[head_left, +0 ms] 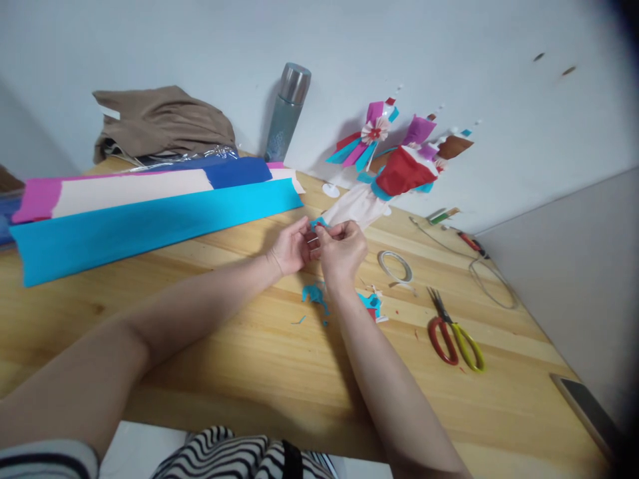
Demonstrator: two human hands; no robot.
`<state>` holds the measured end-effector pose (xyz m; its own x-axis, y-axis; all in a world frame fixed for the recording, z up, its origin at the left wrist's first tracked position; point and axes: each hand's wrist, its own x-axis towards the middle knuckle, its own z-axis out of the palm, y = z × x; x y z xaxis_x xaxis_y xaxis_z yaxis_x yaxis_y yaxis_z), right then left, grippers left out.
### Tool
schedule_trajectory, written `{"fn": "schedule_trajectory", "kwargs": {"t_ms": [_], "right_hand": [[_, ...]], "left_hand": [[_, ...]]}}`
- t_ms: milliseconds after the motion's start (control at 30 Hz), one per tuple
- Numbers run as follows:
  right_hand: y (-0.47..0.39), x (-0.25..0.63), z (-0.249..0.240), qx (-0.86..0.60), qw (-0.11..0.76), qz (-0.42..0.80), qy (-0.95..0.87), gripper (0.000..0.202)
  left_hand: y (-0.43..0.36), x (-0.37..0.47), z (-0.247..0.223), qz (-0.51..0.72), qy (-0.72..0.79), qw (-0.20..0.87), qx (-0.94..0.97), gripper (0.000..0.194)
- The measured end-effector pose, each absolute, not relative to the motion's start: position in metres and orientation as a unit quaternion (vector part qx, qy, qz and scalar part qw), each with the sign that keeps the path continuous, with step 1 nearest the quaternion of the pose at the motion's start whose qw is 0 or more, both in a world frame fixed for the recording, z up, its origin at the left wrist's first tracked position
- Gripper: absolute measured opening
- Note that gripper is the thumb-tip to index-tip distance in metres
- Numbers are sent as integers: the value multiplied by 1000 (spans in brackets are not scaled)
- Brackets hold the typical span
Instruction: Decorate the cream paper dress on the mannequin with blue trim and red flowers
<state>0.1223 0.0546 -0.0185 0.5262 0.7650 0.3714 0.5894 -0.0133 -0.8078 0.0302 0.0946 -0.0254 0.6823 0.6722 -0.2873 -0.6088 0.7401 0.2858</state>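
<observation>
Both my hands meet over the middle of the table. My left hand [293, 249] has its fingers curled around the near side of a small blue and red paper piece [318, 223]. The fingertips of my right hand [343, 251] are pinched on that piece from the right. Just beyond them lies the pale skirt [353, 205] of a paper figure with a red top [405, 171]. Blue paper scraps [313, 293] and more scraps [370, 303] lie on the wood below my hands. A roll of tape [395, 266] rests to the right.
Red and yellow scissors [453, 339] lie at the right, with a cable [492, 283] behind and a phone [586, 412] at the edge. Blue paper [154, 223] stretches across the left, before brown cloth [170, 123]. A bottle [288, 113] and dressed figures [375, 132] stand by the wall.
</observation>
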Motion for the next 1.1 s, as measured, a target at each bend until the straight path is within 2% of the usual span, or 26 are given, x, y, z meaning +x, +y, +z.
{"fn": "schedule_trajectory", "kwargs": {"t_ms": [200, 533, 733, 900, 1100], "right_hand": [[51, 120, -11, -709, 536, 97, -447, 30], [43, 116, 4, -703, 540, 108, -450, 28], [19, 124, -1, -672, 538, 75, -504, 26], [-2, 132, -4, -637, 497, 69, -585, 28], [-7, 131, -8, -591, 448, 106, -663, 29]], "left_hand": [[93, 29, -25, 361, 179, 910, 98, 41], [96, 29, -30, 364, 177, 907, 114, 42], [98, 33, -36, 363, 182, 901, 154, 23], [99, 35, -39, 382, 180, 883, 202, 9], [101, 35, -41, 366, 192, 884, 219, 7]]}}
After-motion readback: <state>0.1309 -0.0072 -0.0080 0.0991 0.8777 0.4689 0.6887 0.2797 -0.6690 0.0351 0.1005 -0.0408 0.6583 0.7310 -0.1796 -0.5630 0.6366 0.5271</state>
